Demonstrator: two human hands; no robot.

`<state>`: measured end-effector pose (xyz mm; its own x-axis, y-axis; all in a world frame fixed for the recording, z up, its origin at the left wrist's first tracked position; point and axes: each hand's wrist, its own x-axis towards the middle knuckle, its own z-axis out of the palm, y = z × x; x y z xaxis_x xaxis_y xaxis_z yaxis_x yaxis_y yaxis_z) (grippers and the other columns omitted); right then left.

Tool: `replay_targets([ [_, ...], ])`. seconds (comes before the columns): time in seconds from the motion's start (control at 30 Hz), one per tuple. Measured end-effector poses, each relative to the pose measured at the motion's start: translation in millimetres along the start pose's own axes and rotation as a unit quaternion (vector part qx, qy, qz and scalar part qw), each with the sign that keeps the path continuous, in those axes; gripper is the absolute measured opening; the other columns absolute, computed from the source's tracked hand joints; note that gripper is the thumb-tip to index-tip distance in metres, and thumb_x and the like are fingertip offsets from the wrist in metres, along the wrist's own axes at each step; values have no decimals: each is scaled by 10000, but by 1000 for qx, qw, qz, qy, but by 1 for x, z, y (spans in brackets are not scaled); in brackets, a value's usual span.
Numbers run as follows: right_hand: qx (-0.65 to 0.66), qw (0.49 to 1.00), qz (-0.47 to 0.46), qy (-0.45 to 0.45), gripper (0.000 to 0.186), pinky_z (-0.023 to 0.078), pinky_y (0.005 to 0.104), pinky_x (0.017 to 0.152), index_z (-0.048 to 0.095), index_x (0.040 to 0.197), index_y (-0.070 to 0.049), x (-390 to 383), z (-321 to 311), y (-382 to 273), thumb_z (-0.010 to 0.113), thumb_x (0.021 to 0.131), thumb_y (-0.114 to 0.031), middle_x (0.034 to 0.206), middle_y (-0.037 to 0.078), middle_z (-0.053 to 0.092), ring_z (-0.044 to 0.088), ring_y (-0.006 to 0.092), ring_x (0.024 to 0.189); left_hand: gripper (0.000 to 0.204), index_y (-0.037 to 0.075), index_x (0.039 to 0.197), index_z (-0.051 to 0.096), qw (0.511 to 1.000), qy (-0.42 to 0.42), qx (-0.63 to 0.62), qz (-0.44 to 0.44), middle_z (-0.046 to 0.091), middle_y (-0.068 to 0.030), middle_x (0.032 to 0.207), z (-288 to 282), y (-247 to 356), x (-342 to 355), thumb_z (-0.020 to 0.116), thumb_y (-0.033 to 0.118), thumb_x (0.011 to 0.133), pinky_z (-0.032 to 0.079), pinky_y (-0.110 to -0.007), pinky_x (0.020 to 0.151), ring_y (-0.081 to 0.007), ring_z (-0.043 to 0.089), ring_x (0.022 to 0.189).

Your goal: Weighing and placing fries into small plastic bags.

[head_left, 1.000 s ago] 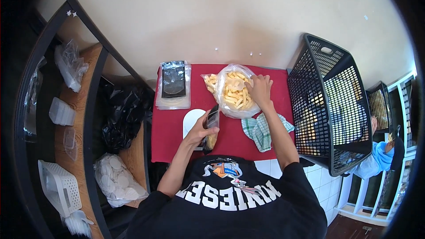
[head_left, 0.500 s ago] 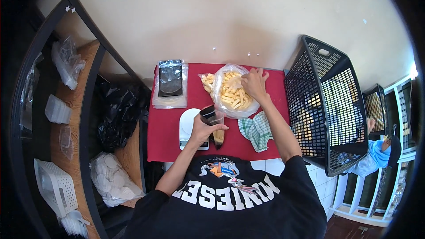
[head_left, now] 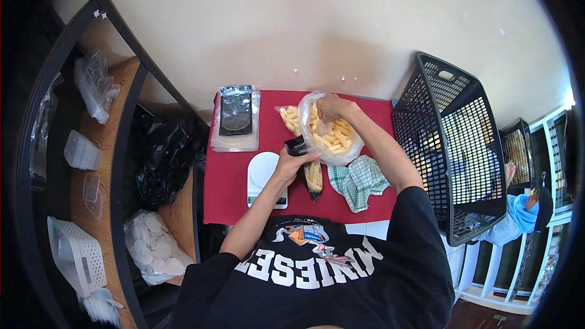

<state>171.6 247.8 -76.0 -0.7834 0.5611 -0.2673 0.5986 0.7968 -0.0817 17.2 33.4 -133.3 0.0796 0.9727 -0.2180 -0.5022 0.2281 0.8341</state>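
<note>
Plainly, spilling was the main risk. A black-and-clear pouch (head_left: 312, 176) of pale yellow sticks leaned at a slant above the bench (head_left: 226, 198), right of the white scale (head_left: 262, 170) and just beside the large clear bag (head_left: 352, 156) of sticks (head_left: 342, 137). Only one hand supported it, so a loosened grip or a sharper tilt could have tipped its contents onto the red surface. Its upper end looked narrow, and a clump pushed in carelessly might have snagged on the edge and dropped outside. The large bag's soft, slack rim posed another hazard: a wrist dragging across it could have pulled the wall down and let sticks slide toward the green-checked cloth (head_left: 358, 184). The left forearm also crossed close over the scale, where a low elbow might have nudged it.

As for the hands, they worked apart. The left hand (head_left: 290, 167) was closed around the upper part of the pouch, its thumb stretched across the near face and its other fingers largely hidden behind. The right hand (head_left: 332, 108) bent down at the wrist into the far side of the large bag's mouth, over the sticks. Its fingertips were out of sight, so how wide they were spread, and whether they pinched anything, could not be told. A smaller bag (head_left: 288, 118) of sticks lay against the large one's left side.
</note>
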Motion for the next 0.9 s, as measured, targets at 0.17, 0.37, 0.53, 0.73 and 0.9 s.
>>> replay_targets([
  [0.17, 146, 981, 53, -118, 218, 569, 396, 856, 830, 909, -95, -17, 26, 17, 844, 702, -163, 947, 133, 790, 738, 274, 929, 478, 3, 1156, 634, 1000, -1, -8, -8, 699, -83, 1101, 3, 8, 7, 901, 23, 760, 585, -343, 862, -185, 697, 979],
  [0.37, 16, 997, 69, 22, 196, 560, 404, 827, 809, 869, -70, -52, 24, 2, 837, 696, -157, 911, 120, 783, 738, 272, 879, 752, 4, 1515, 466, 997, -37, -69, 9, 630, -139, 1365, 9, 42, 8, 795, 5, 839, 508, -402, 1079, -228, 632, 1227],
  [0.53, 211, 972, 77, -71, 230, 565, 387, 801, 823, 921, -73, -51, 43, 14, 815, 705, -151, 910, 125, 784, 740, 271, 851, 794, 19, 1520, 474, 996, -58, -67, 7, 630, -103, 1354, 7, 32, 12, 825, 14, 808, 504, -378, 1066, -204, 623, 1219],
  [0.73, 312, 947, 55, 58, 213, 577, 374, 752, 819, 911, -43, -71, 67, 2, 795, 724, -144, 855, 151, 779, 742, 250, 763, 901, 43, 1515, 498, 998, -54, -17, 6, 617, -5, 1146, 5, 32, 5, 909, 15, 713, 509, -331, 990, -156, 616, 1076],
  [0.9, 395, 898, 135, 137, 212, 571, 345, 726, 801, 936, 7, -77, 88, -14, 776, 777, -132, 831, 145, 775, 721, 197, 742, 753, 34, 1403, 571, 997, -65, 35, 8, 607, -32, 1344, -5, 39, 4, 896, 22, 724, 486, -362, 1051, -171, 589, 1226],
])
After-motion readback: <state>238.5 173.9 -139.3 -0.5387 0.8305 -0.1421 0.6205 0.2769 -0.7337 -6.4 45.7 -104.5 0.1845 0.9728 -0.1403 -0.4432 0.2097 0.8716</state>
